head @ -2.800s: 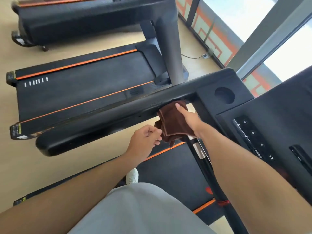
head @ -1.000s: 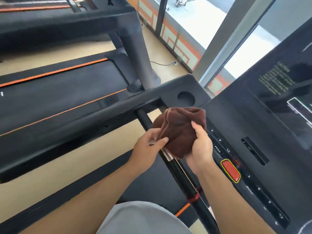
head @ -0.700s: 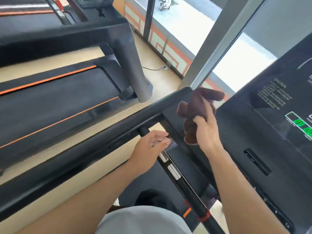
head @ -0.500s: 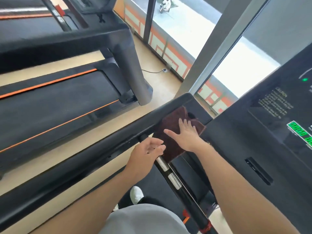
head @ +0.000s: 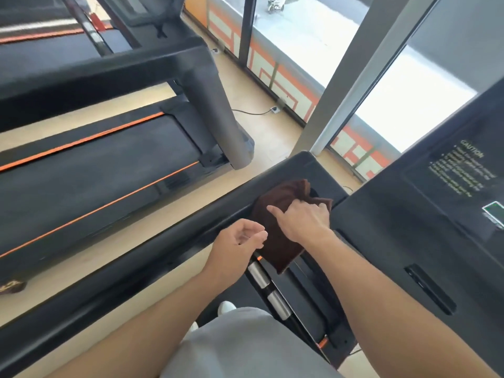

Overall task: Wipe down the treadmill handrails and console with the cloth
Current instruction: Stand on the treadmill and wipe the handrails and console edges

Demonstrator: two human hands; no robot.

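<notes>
Atop the handrail [head: 141, 266], right hand [head: 302, 219] grips the cloth [head: 278, 241]; left hand [head: 237, 246] (loosely curled) holds nothing.

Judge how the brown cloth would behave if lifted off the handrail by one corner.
Probably floppy: the brown cloth bunches under the right hand and droops off the handrail. Likely light, being thin; its nap should grip, not slide.

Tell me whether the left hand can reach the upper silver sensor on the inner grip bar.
Probably yes. The left hand is right beside the silver sensor, fingers loosely curled and holding nothing; the brown cloth and right hand lie further up, not between them.
</notes>
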